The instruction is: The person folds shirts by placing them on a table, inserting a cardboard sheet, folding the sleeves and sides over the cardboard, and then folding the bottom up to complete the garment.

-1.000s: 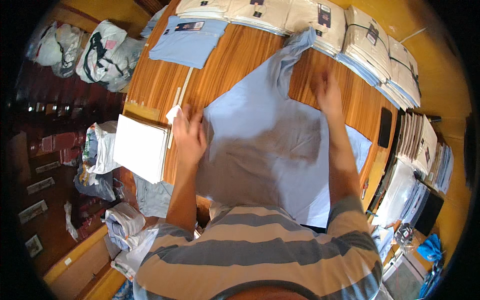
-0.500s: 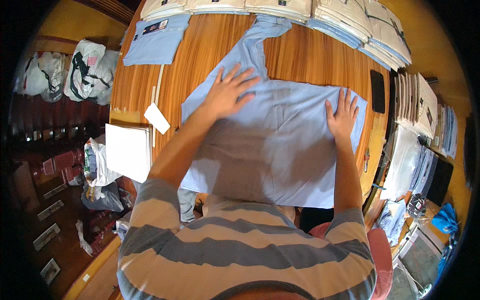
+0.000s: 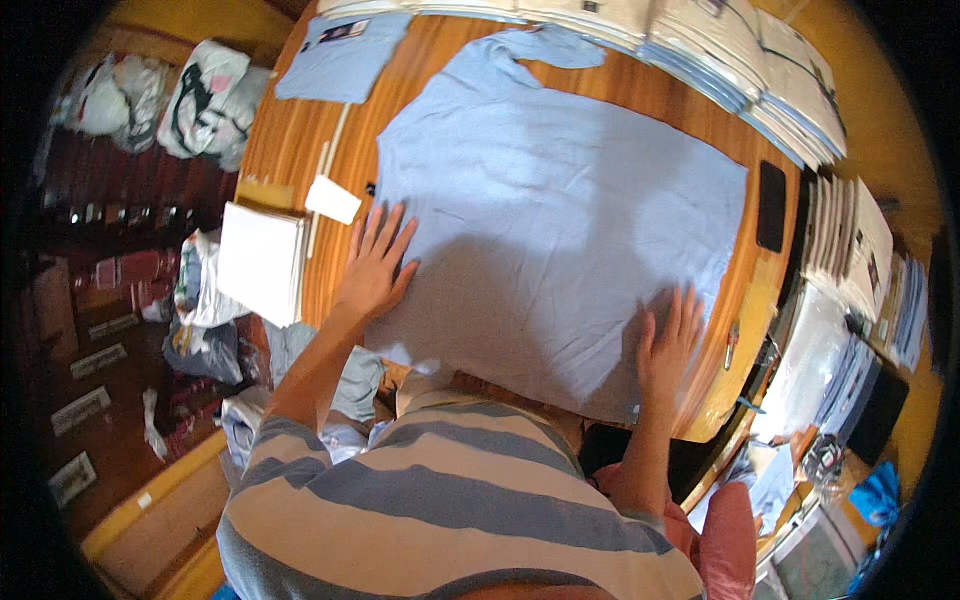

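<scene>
A light blue shirt (image 3: 540,200) lies spread over the wooden table (image 3: 680,100), with a narrower part of it, perhaps a sleeve, reaching away at the top. My left hand (image 3: 376,265) rests on the shirt's left edge, fingers stretched and apart. On the cloth's lower right side lies my right hand (image 3: 668,340), its fingers extended; it is a little blurred. Neither hand grips the cloth. Shadows of my arms and body darken much of the fabric.
A folded blue shirt (image 3: 345,60) lies at the far left. Packed shirt stacks (image 3: 700,45) line the far edge. White card sheets (image 3: 262,262) and a small white card (image 3: 333,199) sit at left. A black phone (image 3: 770,205) and a small tool (image 3: 730,350) lie at right.
The shirt's body now lies flatter and stretches farther away. My left hand has come down and left to its edge; my right hand has come nearer. The view has tilted.
</scene>
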`<action>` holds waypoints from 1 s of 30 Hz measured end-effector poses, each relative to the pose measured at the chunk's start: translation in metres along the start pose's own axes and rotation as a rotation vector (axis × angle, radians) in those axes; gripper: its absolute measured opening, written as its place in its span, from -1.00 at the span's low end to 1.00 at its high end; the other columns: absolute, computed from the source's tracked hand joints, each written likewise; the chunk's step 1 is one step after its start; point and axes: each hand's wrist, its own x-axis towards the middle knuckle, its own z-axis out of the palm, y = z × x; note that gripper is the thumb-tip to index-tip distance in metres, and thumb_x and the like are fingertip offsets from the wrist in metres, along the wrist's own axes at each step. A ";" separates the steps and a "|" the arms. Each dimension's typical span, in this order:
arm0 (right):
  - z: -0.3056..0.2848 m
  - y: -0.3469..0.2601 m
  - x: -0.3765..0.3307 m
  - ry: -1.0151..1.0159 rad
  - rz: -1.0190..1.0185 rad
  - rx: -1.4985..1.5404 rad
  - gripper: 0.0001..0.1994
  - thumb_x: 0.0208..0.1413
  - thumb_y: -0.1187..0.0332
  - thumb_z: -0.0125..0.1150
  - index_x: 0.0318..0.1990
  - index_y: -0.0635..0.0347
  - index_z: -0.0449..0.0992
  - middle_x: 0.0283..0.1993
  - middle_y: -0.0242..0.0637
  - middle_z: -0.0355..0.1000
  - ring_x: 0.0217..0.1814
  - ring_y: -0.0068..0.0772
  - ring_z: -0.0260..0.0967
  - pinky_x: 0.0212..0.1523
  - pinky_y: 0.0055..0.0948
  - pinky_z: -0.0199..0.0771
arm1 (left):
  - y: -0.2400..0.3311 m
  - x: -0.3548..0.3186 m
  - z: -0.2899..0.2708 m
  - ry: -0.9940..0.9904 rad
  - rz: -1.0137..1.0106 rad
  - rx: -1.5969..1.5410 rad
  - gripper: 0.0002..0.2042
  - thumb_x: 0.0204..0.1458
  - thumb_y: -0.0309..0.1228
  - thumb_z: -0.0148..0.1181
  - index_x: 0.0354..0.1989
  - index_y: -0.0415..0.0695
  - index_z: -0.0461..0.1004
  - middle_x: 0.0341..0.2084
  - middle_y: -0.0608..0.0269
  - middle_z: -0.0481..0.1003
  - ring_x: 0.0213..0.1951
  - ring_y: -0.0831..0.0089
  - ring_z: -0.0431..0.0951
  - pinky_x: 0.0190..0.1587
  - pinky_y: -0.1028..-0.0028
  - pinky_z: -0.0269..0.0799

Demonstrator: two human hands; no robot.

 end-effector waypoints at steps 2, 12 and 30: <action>0.012 0.013 -0.072 -0.066 0.143 -0.089 -0.32 0.45 0.02 0.04 0.60 0.11 0.12 0.72 -0.03 -0.11 0.74 0.29 -0.25 0.62 0.29 -0.25 | -0.021 -0.048 0.015 -0.069 -0.060 -0.013 -0.30 0.32 -0.10 0.18 0.60 0.08 0.13 0.64 0.18 -0.06 0.64 0.00 -0.16 0.60 -0.11 -0.24; -0.003 0.039 -0.158 0.060 0.068 -0.253 -0.34 0.48 -0.05 -0.01 0.54 0.18 0.21 0.68 0.11 -0.06 0.69 0.42 -0.19 0.58 0.37 -0.17 | -0.055 -0.101 0.015 -0.026 -0.037 -0.249 -0.06 0.09 -0.02 0.42 0.62 0.03 0.06 0.62 -0.11 -0.07 0.61 -0.12 -0.09 0.61 -0.06 -0.18; 0.181 -0.587 -0.075 -0.292 -1.245 0.114 -0.44 0.33 0.09 0.20 0.28 0.40 0.44 0.40 0.24 0.34 0.48 0.28 0.27 0.47 0.13 0.25 | -0.132 -0.371 -0.029 0.818 -0.562 -0.932 -0.67 0.29 -0.41 0.19 0.18 -0.25 0.47 0.02 -0.01 0.65 0.07 0.15 0.64 0.21 0.19 0.47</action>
